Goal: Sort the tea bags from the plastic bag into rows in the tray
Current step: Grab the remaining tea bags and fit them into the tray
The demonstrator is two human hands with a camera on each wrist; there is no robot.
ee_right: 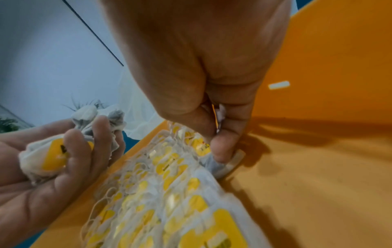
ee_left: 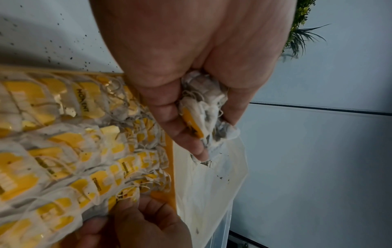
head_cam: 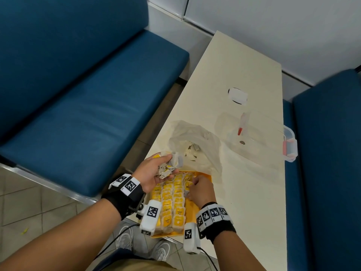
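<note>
Left hand point(head_cam: 154, 172), palm up above the tray's far left corner, fingers curled round a crumpled clump of tea bags point(head_cam: 169, 166) with yellow tags. Right hand point(head_cam: 201, 189) down inside the orange tray point(head_cam: 192, 209), thumb and fingers pinched on one tea bag point(ee_right: 220, 161) at the far end of the rightmost row. Rows of tea bags point(head_cam: 172, 202) packed across the left part of the tray, yellow tags up, strings tangled between them; right part of the tray floor bare and orange. Tray at the near edge of the cream table point(head_cam: 244, 79), partly hidden by both wrists and their marker-covered bands.

Plastic bag point(head_cam: 195, 141) lying just beyond the tray, mouth open toward the hands, its lower edge draped over the tray's far rim, a few loose tea bags inside. Clear plastic container point(head_cam: 256, 137) with a red clip to the right of the bag, apart from it, reaching the table's right edge. White sticker point(head_cam: 238, 95) with a dark outline farther along the table. Blue upholstered benches point(head_cam: 82, 98) on both sides of the table, tiled floor and grey sneakers point(head_cam: 162, 250) below.
</note>
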